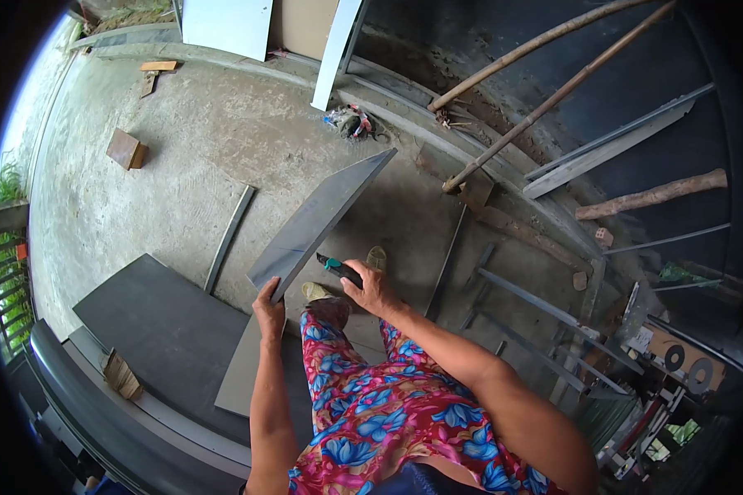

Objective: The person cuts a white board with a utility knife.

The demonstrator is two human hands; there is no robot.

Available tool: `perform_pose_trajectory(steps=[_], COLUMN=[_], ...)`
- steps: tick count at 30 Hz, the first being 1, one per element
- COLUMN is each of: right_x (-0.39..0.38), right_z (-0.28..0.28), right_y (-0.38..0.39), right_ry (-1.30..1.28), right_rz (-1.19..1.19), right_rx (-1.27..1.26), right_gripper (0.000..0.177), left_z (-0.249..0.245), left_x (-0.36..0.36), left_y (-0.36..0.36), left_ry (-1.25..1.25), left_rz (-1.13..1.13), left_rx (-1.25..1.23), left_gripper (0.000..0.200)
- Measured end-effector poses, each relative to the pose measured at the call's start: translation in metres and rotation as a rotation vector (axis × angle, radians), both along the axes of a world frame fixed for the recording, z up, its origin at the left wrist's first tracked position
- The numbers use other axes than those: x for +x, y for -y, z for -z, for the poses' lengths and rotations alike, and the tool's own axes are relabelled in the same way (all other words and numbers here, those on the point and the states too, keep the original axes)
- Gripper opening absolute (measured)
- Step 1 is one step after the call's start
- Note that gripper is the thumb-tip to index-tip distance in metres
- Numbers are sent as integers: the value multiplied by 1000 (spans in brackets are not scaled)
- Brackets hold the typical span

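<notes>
Two hands: we had both closed on something, one on each side of our knees.
Left hand [267, 310]: we gripped the grey panel [322, 216] with it, at the panel's lower corner.
Right hand [375, 290]: we had its fingers wrapped around the utility knife [343, 269].
Utility knife: we held it just beside the panel's lower edge, tip towards the panel; we could not tell whether the two touched.
Grey panel: we had it raised off the floor and tilted, its far end up and away from us.
Work done: we had panel and knife both in hand, and a faint line seemed to cross the panel's face near our grip; the panel looked whole.
Work left: we saw no cut through the panel, and we could not judge how much remained.
Shoes [376, 258]: we stood with our feet just right of the panel's lower end.
Metal strip [228, 239]: we saw it lying on the floor left of the panel.
Dark sheet [158, 315]: we saw it lying flat, to the left of the panel and nearer us.
Rag bundle [355, 124]: we had it beyond the panel's far end.
Wooden block [126, 149]: we saw it well to the left of the panel.
Metal frame [530, 297]: we saw it to the right of the panel.
</notes>
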State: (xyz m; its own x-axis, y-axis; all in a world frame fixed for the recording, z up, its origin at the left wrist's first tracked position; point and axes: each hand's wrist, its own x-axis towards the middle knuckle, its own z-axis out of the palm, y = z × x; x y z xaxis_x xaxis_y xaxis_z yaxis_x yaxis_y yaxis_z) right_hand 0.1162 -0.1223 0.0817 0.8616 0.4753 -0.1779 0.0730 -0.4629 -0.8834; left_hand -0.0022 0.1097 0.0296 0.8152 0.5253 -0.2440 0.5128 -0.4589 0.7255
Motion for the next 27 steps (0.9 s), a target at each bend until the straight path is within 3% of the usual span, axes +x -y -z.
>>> perform_pose_trajectory(steps=[4, 11, 15, 19, 27], right_x=[9, 27, 48, 57, 89], right_z=[14, 85, 98, 111, 132], right_y=[-1, -71, -130, -178, -218], right_ry=[-54, -109, -413, -551, -578], right_rz=[164, 530, 715, 948, 1015], right_rx=[-81, -225, 49, 205, 96], right_gripper=[38, 42, 40, 40, 43], left_z=[0, 10, 19, 51, 88], left_x=[3, 7, 0, -25, -57], left_y=[-51, -124, -164, -207, -241], left_ry=[-225, -261, -354, -387, -380], left_rz=[45, 90, 149, 210, 312], left_rx=[-57, -128, -125, -94, -6], left_gripper=[36, 44, 46, 44, 27])
